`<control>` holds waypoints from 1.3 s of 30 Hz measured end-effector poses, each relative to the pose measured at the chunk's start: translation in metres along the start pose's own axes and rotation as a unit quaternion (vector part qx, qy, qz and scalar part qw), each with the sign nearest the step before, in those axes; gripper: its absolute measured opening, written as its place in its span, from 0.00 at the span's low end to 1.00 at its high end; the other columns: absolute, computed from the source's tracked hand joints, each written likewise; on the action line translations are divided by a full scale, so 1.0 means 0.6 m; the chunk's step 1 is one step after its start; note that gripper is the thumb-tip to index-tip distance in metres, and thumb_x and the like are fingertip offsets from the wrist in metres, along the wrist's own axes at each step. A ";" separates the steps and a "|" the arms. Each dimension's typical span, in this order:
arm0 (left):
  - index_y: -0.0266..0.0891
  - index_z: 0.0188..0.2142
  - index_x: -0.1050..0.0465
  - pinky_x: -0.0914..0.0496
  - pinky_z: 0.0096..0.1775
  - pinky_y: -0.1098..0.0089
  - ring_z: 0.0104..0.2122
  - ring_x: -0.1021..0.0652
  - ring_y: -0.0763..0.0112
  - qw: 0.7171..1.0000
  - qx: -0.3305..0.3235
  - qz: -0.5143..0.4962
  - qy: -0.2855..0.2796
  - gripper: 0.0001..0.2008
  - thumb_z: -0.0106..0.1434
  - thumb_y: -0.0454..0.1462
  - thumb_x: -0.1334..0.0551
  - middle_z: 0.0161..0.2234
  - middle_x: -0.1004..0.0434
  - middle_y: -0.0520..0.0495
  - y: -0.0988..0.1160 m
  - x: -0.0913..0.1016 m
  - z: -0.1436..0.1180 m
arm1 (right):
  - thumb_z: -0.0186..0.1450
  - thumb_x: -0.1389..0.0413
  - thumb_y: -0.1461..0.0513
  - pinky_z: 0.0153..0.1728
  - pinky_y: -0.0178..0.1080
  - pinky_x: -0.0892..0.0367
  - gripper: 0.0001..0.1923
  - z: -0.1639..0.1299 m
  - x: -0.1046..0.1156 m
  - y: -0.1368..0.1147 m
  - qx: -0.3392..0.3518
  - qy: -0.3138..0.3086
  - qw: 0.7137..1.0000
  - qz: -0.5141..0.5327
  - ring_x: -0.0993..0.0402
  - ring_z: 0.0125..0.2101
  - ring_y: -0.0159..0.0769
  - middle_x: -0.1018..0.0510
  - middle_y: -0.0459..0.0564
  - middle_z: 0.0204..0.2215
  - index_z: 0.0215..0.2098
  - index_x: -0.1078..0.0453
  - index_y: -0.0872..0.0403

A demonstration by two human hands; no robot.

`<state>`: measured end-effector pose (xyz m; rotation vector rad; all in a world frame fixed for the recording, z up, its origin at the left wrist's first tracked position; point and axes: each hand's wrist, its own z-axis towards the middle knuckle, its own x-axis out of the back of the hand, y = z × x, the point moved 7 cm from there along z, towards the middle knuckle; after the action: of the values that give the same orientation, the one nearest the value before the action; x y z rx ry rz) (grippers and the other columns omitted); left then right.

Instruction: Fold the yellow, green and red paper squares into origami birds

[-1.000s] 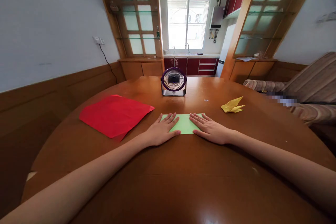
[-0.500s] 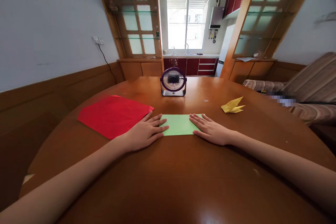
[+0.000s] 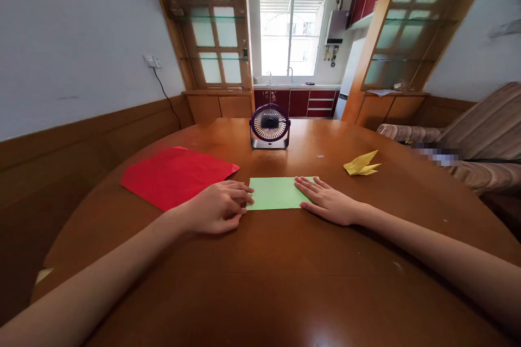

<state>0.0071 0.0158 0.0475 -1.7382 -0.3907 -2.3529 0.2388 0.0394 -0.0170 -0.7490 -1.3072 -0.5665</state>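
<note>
A folded light green paper [image 3: 274,193] lies flat on the round wooden table [image 3: 285,282] in front of me. My right hand [image 3: 328,200] rests flat on its right end, fingers spread. My left hand [image 3: 220,207] is at the paper's left edge, fingers curled and pinching that edge. A red paper sheet [image 3: 177,176] lies just left of my left hand.
A small purple desk fan [image 3: 269,126] stands behind the green paper. A folded yellow paper figure [image 3: 361,164] sits at the right. A striped sofa [image 3: 480,141] is beyond the table's right edge, and wood panelling runs along the left.
My left hand slid left off the green paper to its left edge and its fingers curled onto that edge. My right hand stayed in place.
</note>
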 end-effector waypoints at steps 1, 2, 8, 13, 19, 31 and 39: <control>0.43 0.31 0.20 0.32 0.55 0.59 0.52 0.26 0.61 1.000 0.002 -0.009 0.013 0.11 0.62 0.34 0.42 0.44 0.20 0.48 -0.001 0.001 0.001 | 0.72 0.65 0.44 0.67 0.57 0.63 0.36 0.000 0.001 -0.001 0.000 0.001 1.000 0.000 0.62 0.68 0.46 0.55 0.55 0.68 0.70 0.60 0.53; 0.42 0.31 0.21 0.31 0.54 0.61 0.51 0.25 0.62 0.999 0.007 -0.020 0.030 0.11 0.63 0.34 0.43 0.43 0.20 0.48 -0.002 0.001 0.002 | 0.72 0.65 0.44 0.67 0.57 0.62 0.36 0.000 0.002 -0.002 -0.001 0.003 1.000 0.001 0.61 0.68 0.46 0.55 0.55 0.68 0.70 0.60 0.53; 0.38 0.39 0.23 0.29 0.48 0.66 0.46 0.23 0.66 0.989 0.058 -0.054 0.125 0.14 0.69 0.37 0.48 0.47 0.23 0.43 -0.006 -0.006 0.033 | 0.71 0.64 0.43 0.67 0.56 0.61 0.37 0.000 0.008 -0.007 -0.018 0.010 1.000 0.000 0.59 0.68 0.47 0.53 0.57 0.68 0.70 0.57 0.56; 0.38 0.52 0.28 0.34 0.56 0.60 0.55 0.28 0.60 0.997 0.072 0.002 0.043 0.17 0.70 0.42 0.47 0.57 0.30 0.40 0.015 -0.064 0.094 | 0.70 0.60 0.44 0.65 0.58 0.55 0.37 -0.006 0.021 -0.011 -0.019 0.042 0.999 0.012 0.54 0.67 0.51 0.51 0.60 0.68 0.69 0.53 0.56; 0.38 0.54 0.30 0.34 0.56 0.59 0.55 0.28 0.59 0.996 0.090 0.024 0.016 0.19 0.71 0.43 0.49 0.57 0.30 0.40 0.017 -0.096 0.112 | 0.70 0.51 0.51 0.62 0.57 0.46 0.24 -0.024 0.048 -0.033 0.084 0.125 0.988 0.035 0.41 0.62 0.48 0.37 0.54 0.63 0.62 0.38 0.48; 0.38 0.52 0.29 0.37 0.59 0.58 0.57 0.29 0.61 0.999 0.047 0.016 -0.004 0.17 0.71 0.38 0.51 0.57 0.30 0.41 0.014 -0.087 0.091 | 0.72 0.54 0.62 0.49 0.46 0.26 0.18 -0.041 0.049 -0.072 0.227 0.159 0.957 -0.088 0.24 0.49 0.41 0.20 0.54 0.45 0.55 0.30 0.54; 0.36 0.48 0.31 0.33 0.55 0.60 0.53 0.27 0.60 0.988 0.151 0.008 0.013 0.14 0.70 0.37 0.50 0.54 0.28 0.40 0.009 -0.097 0.118 | 0.71 0.54 0.64 0.40 0.43 0.22 0.15 -0.032 0.045 -0.096 0.240 0.205 0.939 -0.138 0.20 0.40 0.39 0.18 0.53 0.37 0.44 0.26 0.55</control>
<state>0.0898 0.0333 0.0119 -1.5614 -0.6863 -2.1677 0.2132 -0.0111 0.0177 -0.0339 -1.0974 -0.5584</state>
